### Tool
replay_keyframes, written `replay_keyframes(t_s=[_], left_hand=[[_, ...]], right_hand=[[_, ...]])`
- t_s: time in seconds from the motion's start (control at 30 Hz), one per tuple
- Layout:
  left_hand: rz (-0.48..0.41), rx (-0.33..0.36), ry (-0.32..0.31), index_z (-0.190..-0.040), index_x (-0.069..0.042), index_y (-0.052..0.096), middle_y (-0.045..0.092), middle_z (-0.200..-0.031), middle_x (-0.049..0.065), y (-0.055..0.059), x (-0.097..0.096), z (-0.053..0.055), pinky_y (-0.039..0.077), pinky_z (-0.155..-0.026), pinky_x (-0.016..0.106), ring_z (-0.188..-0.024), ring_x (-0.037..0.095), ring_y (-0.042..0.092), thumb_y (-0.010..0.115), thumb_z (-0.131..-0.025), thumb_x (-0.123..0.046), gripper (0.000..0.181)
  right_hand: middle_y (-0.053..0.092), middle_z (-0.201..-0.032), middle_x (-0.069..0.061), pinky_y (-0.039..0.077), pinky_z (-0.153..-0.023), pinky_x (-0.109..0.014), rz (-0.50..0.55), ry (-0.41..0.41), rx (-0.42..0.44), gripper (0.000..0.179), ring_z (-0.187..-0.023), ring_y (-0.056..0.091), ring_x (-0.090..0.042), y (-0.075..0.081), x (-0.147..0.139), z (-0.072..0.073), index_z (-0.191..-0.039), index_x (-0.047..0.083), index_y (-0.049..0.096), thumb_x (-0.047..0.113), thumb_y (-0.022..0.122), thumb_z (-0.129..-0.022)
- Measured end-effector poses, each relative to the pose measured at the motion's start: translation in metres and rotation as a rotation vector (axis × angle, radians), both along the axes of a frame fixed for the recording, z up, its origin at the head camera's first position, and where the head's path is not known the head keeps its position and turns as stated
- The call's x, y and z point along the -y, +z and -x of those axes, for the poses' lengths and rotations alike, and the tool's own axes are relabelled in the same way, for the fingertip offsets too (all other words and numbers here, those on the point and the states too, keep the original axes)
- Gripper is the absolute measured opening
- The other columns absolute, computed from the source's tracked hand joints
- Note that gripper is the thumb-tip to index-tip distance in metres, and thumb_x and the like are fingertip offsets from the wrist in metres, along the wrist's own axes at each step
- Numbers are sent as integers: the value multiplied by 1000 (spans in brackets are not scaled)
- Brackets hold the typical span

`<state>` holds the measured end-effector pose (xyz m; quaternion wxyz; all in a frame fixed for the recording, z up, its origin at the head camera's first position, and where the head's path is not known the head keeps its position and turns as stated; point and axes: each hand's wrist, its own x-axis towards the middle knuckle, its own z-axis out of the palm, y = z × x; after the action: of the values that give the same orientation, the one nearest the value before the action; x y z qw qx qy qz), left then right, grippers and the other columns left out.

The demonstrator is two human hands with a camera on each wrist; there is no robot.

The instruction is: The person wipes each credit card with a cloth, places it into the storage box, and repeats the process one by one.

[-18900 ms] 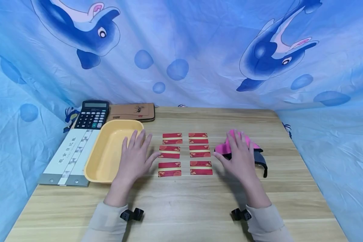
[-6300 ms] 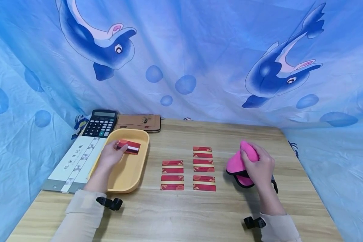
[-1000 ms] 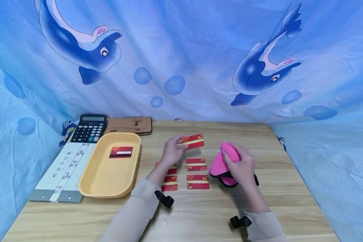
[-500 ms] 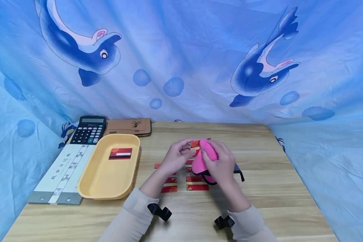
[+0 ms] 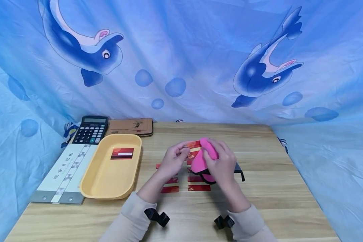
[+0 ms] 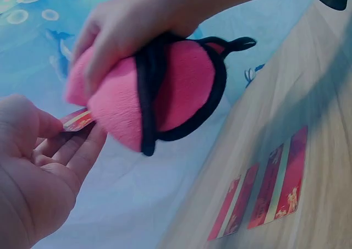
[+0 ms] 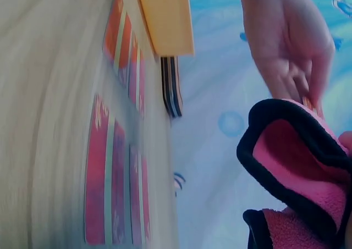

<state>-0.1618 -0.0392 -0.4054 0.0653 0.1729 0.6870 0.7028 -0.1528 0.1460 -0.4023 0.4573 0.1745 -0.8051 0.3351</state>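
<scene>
My left hand (image 5: 173, 160) pinches a red-and-gold card (image 5: 194, 146) by its left end, held up over the table. My right hand (image 5: 223, 162) grips a pink fleece mitt (image 5: 199, 164) with black trim and a dark grey back. The mitt overlaps the card's right part and hides it. In the left wrist view the card (image 6: 77, 120) runs from the left fingers to the mitt's folded edge. The right wrist view shows the mitt's black-edged opening (image 7: 286, 155). Below lie two right-column cards (image 5: 199, 188), the upper one mostly covered, and two left-column cards (image 5: 170, 189).
A yellow tray (image 5: 109, 186) at the left holds one card (image 5: 122, 153), striped side up. Beside it lie a white-and-grey folder (image 5: 60, 171), a calculator (image 5: 91, 130) and a brown wallet (image 5: 130, 127). A blue dolphin curtain (image 5: 199, 50) hangs behind the table.
Earlier, one card went from the left column into the tray. Since then the left hand has lifted the far right-column card, and the right hand has brought the mitt leftward onto it.
</scene>
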Motion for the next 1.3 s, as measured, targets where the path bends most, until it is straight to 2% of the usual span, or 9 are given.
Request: replay_keyframes(t_s=[0.1,0.17,0.27,0.4,0.53,0.63,1.0,1.1,1.3], left_hand=[[0,3,8,-140,-9,59,70,-95,13,2,2,0,59,-91,41,-97,19,70,48,-108,-14,34],[22,-5,11,-140,-10,60,72,-97,12,3,3,-1,60,-79,32,-84,17,68,49,-108,-14,34],[30,-24,-4,-141,-7,58,73,-100,13,3,1,-2,56,-69,23,-75,13,62,48,-108,-12,35],[1,-34,-30,-142,-2,55,72,-118,14,2,-1,-3,59,-80,24,-89,13,69,44,-107,-6,37],[16,-55,-2,-138,-4,60,71,-94,11,4,2,-3,57,-66,21,-73,11,63,46,-107,-7,34],[35,-85,25,-131,-4,64,54,-72,6,6,7,-3,43,-50,19,-58,10,46,50,-106,-9,29],[43,-78,57,-138,-10,54,41,-62,0,3,26,-2,31,-40,19,-45,8,34,53,-105,-6,34],[-32,-75,64,-141,-12,49,42,-62,2,5,28,-1,53,-50,21,-47,7,41,52,-105,-4,37],[-24,-98,83,-128,1,63,57,-81,12,8,31,0,61,-81,28,-77,16,67,49,-107,-9,27]], right_hand=[[74,-97,-13,58,-62,-49,16,-35,6,32,-83,72,-31,0,-1,0,-107,5,78,7,84,-75],[74,-97,-14,58,-61,-48,11,-23,1,32,-82,72,-31,-1,4,-1,-107,5,78,7,84,-75],[74,-99,-14,58,-62,-47,-2,42,-6,31,-83,72,-30,-2,15,-6,-107,4,77,8,83,-77],[74,-102,-13,57,-62,-43,-13,132,-7,30,-85,72,-28,-2,26,-11,-107,4,77,9,81,-78],[74,-100,-14,55,-57,-43,-29,121,-31,29,-84,73,-28,1,25,-10,-106,3,78,8,81,-78],[75,-99,-14,56,-59,-45,-18,74,-29,30,-84,73,-30,2,17,-7,-106,3,78,8,82,-77],[75,-102,-13,61,-72,-50,18,-29,51,33,-91,73,-31,-6,-17,3,-109,4,77,7,86,-77],[75,-101,-14,60,-71,-51,25,-34,52,34,-90,73,-32,-6,-24,4,-108,4,77,6,86,-76],[75,-101,-15,59,-68,-48,63,-38,71,34,-89,72,-32,-3,-38,6,-109,2,76,6,85,-77]])
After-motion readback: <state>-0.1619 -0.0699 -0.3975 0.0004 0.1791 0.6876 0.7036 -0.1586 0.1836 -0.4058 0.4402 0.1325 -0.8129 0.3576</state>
